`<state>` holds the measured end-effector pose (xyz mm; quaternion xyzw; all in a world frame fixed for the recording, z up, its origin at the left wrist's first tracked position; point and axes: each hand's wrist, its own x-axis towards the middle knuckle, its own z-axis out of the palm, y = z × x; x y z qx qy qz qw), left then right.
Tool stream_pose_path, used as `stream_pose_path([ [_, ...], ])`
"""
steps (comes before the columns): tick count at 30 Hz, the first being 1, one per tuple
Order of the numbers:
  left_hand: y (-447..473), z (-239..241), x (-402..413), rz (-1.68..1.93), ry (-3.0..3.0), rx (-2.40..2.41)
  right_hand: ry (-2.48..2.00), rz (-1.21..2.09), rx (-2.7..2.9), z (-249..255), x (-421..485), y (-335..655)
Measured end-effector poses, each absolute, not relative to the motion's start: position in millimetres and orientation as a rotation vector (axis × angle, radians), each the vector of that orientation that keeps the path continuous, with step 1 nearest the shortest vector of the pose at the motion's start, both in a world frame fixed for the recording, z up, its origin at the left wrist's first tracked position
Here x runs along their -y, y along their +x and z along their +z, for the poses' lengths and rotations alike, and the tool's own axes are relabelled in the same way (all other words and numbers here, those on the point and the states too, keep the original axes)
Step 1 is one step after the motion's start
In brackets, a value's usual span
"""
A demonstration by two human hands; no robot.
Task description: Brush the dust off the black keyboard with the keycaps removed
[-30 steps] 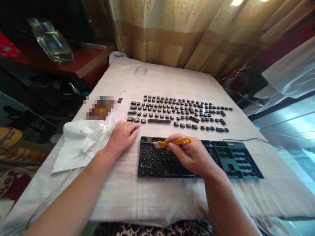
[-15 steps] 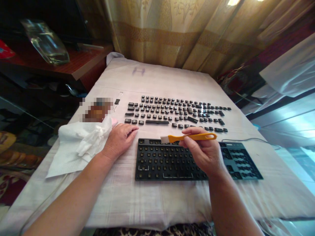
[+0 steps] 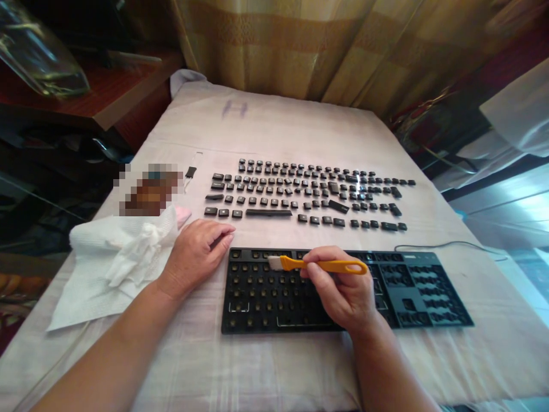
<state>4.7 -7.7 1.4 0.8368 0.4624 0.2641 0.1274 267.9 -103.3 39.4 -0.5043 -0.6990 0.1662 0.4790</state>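
My right hand (image 3: pixel 345 289) pinches a small yellow-handled brush (image 3: pixel 292 263). Its pale bristles point left, over the upper left rows of a black keyboard (image 3: pixel 412 286) stripped of its keycaps. Whether the bristles touch the board I cannot tell. My left hand (image 3: pixel 195 254) rests on the cloth just beyond the keyboard's upper left corner, holding nothing, its thumb and fingers loosely extended. Behind the board, loose black keycaps (image 3: pixel 269 213) lie in rows matching a keyboard layout. My right hand hides part of the board's middle.
White paper towels (image 3: pixel 86 257) lie crumpled left of my left hand. A wire keycap puller (image 3: pixel 191 172) and a blurred-out item (image 3: pixel 150 191) are farther back. A cable (image 3: pixel 450 247) runs off right. A glass jar (image 3: pixel 47 63) stands on the wooden cabinet (image 3: pixel 115 106).
The brush has come down and slightly left, closer to the keyboard's upper rows. My view has tilted down and moved nearer. My left hand stays at the keyboard's corner.
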Motion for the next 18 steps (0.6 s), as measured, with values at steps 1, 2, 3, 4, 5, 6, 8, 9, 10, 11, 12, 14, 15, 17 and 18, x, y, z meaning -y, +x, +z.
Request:
stream_pose_path([
  [1, 5.1, 1.9, 8.3, 0.758, 2.431, -1.342, -1.225, 0.399, 1.714, 39.7, 103.1, 268.1],
  [2, 5.5, 2.5, 8.7, 0.746, 2.425, -1.341, -1.219, 0.393, 1.724, 40.1, 102.7, 268.0],
  [3, 5.9, 3.0, 9.2, 0.732, 2.418, -1.342, -1.213, 0.39, 1.739, 40.6, 102.3, 267.8],
  [4, 6.3, 3.6, 9.6, 0.719, 2.408, -1.347, -1.204, 0.388, 1.755, 41.4, 101.7, 267.2],
  [5, 6.6, 4.1, 10.0, 0.707, 2.398, -1.355, -1.194, 0.386, 1.775, 42.3, 101.2, 266.2],
  [6, 7.0, 4.6, 10.3, 0.7, 2.389, -1.362, -1.184, 0.384, 1.793, 43.3, 100.7, 265.0],
  [8, 7.4, 5.1, 10.8, 0.699, 2.382, -1.371, -1.171, 0.389, 1.823, 45.6, 100.3, 262.3],
  [9, 7.4, 5.3, 11.0, 0.705, 2.384, -1.372, -1.167, 0.399, 1.834, 46.5, 100.4, 261.0],
  [10, 7.4, 5.4, 11.1, 0.714, 2.388, -1.371, -1.159, 0.414, 1.842, 47.3, 100.8, 260.0],
  [11, 7.4, 5.5, 11.3, 0.718, 2.392, -1.369, -1.15, 0.436, 1.849, 47.8, 101.4, 259.3],
  [12, 7.3, 5.7, 11.4, 0.718, 2.393, -1.369, -1.14, 0.461, 1.852, 48.0, 102.3, 259.0],
  [14, 7.2, 6.3, 11.5, 0.706, 2.39, -1.37, -1.125, 0.493, 1.839, 47.8, 104.1, 259.7],
  [15, 7.1, 6.5, 11.6, 0.697, 2.386, -1.372, -1.124, 0.491, 1.822, 47.5, 104.8, 260.4],
  [17, 7.0, 6.9, 11.6, 0.689, 2.374, -1.378, -1.136, 0.459, 1.791, 46.7, 105.4, 262.2],
  [18, 7.0, 6.9, 11.6, 0.689, 2.369, -1.38, -1.142, 0.439, 1.787, 46.4, 105.2, 262.9],
])
